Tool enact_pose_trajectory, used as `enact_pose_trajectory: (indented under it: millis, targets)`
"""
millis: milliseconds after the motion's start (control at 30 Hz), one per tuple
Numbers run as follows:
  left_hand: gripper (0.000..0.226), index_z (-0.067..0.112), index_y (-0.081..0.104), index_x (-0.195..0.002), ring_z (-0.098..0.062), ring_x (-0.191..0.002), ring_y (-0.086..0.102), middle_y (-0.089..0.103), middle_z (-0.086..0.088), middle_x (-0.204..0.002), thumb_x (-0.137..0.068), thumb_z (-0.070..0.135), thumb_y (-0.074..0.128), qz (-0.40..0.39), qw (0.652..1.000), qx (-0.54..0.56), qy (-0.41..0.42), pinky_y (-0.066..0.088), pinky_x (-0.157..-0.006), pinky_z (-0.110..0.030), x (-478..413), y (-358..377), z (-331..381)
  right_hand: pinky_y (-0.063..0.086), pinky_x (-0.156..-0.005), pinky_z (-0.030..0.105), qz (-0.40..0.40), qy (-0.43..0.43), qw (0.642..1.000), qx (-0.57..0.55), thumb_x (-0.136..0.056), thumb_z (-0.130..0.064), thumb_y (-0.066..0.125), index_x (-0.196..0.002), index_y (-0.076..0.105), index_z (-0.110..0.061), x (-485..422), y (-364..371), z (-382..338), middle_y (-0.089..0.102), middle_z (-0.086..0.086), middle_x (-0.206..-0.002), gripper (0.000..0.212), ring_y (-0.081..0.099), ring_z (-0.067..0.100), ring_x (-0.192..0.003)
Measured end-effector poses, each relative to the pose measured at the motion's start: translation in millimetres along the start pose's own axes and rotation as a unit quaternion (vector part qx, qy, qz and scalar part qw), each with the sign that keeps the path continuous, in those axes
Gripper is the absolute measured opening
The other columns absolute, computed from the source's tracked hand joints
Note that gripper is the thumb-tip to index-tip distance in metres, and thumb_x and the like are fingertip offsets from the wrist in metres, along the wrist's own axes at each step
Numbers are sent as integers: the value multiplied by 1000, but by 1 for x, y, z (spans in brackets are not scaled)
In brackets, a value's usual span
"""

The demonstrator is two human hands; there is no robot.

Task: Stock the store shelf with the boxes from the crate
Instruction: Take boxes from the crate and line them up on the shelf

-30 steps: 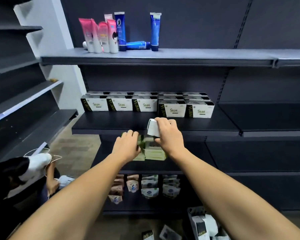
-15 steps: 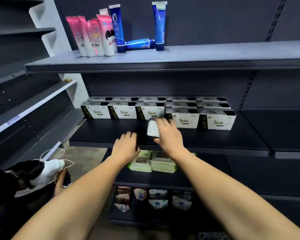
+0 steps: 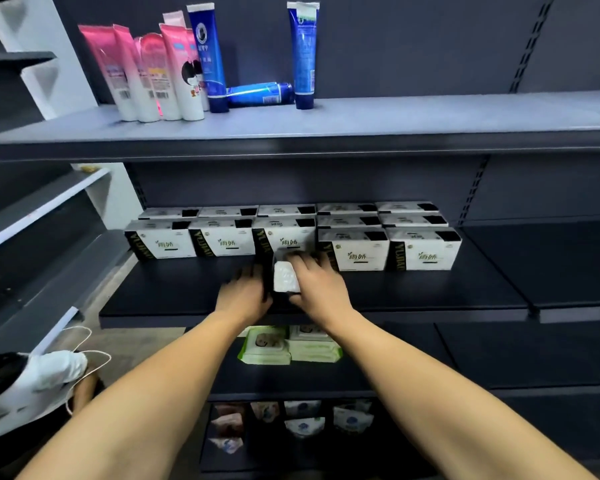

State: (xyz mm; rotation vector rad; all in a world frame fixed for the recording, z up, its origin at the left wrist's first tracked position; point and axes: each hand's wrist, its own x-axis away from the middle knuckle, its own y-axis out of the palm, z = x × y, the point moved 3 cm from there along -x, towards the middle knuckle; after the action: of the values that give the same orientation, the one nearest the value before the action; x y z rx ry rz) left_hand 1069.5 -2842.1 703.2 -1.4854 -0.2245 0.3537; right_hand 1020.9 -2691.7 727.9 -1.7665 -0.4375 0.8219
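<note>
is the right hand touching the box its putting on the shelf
Touching. The head view shows the right hand with its fingers curled over the top of the white-ended box, with no gap between them.

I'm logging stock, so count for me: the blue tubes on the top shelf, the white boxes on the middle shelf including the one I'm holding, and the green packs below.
Blue tubes: 3
White boxes: 13, the held box among them
Green packs: 2
Total: 18

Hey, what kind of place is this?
Most likely a shop aisle: dark metal store shelving, rows of identical white boxes faced up on one shelf, and pink and blue tubes on the shelf above.
</note>
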Motion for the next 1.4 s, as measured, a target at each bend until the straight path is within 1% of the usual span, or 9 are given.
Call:
enact_pose_trajectory:
  millis: [233, 367, 500, 633, 800, 1000, 1200, 1267, 1400]
  targets:
    - [86, 25, 10, -155, -37, -129, 42, 29, -9, -149, -89, 39, 62, 40, 997, 54, 41, 41, -102, -46, -29, -3, -35, 56, -75, 46, 13, -29, 999, 1, -71, -33, 80, -137, 44, -20, -15, 11, -21, 51, 0, -138, 77, 39, 35, -129]
    - [83, 37, 25, -150, -32, -135, 37, 25, 0, -156, -82, 37, 72, 43, 993, 57, 90, 39, -105, -46, -36, -5, -44, 54, -73, 47, 30, -41, 998, -41, -67, -25, 82, -136, 43, -23, -13, 14, -18, 52, -2, -138, 80, 38, 35, -129]
    - [79, 34, 32, -148, -31, -142, 22, 13, 10, -161, -81, 32, 74, 52, 991, 26, 117, 32, -108, -52, -36, -11, -45, 53, -80, 44, 29, -21, 999, 3, -66, -25, 80, -133, 50, -14, -13, 12, -14, 57, 5, -130, 74, 43, 33, -127]
    - [79, 26, 32, -146, -32, -141, 25, 20, 3, -158, -80, 37, 74, 72, 990, 25, 116, 35, -106, -52, -33, -19, -47, 44, -93, 43, 61, 50, 995, 56, -59, -28, 86, -130, 53, -10, -20, 13, -13, 59, 9, -123, 80, 53, 34, -116]
    - [79, 16, 33, -144, -33, -132, 34, 31, -9, -148, -80, 36, 74, 97, 990, 11, 101, 48, -92, -44, -26, -22, -55, 40, -102, 52, 124, 46, 988, 82, -54, -34, 88, -145, 41, -14, -24, 10, -24, 50, 14, -139, 105, 46, 38, -128]
    - [76, 14, 33, -143, -34, -135, 26, 26, -10, -149, -81, 35, 73, 108, 988, -10, 111, 53, -84, -41, -17, -27, -51, 39, -97, 46, 151, 26, 978, 143, -70, -26, 78, -119, 62, -17, -31, 28, -35, 62, 6, -111, 53, 56, 33, -108]
    - [84, 7, 48, -112, -37, -108, 49, 51, -17, -119, -46, 32, 94, 152, 979, -20, 132, 54, -50, -38, -17, -21, -53, 46, -91, 47, 109, 27, 986, 123, -50, -38, 89, -115, 59, -12, -31, 24, -31, 60, 9, -112, 76, 57, 35, -108]
    - [78, 6, 50, -115, -36, -113, 46, 49, -15, -122, -54, 33, 91, 152, 980, -11, 124, 54, -54, -39, -18, -19, -50, 46, -91, 48, 99, 23, 986, 129, -50, -38, 89, -117, 59, -12, -31, 24, -29, 60, 9, -114, 78, 56, 35, -109]
    - [78, 10, 41, -138, -31, -129, 35, 39, -10, -138, -73, 33, 78, 144, 979, 53, 133, 53, -81, -42, -19, -20, -42, 49, -85, 46, 133, 32, 986, 100, -66, -26, 80, -122, 58, -14, -32, 21, -22, 58, 9, -117, 61, 54, 37, -105]
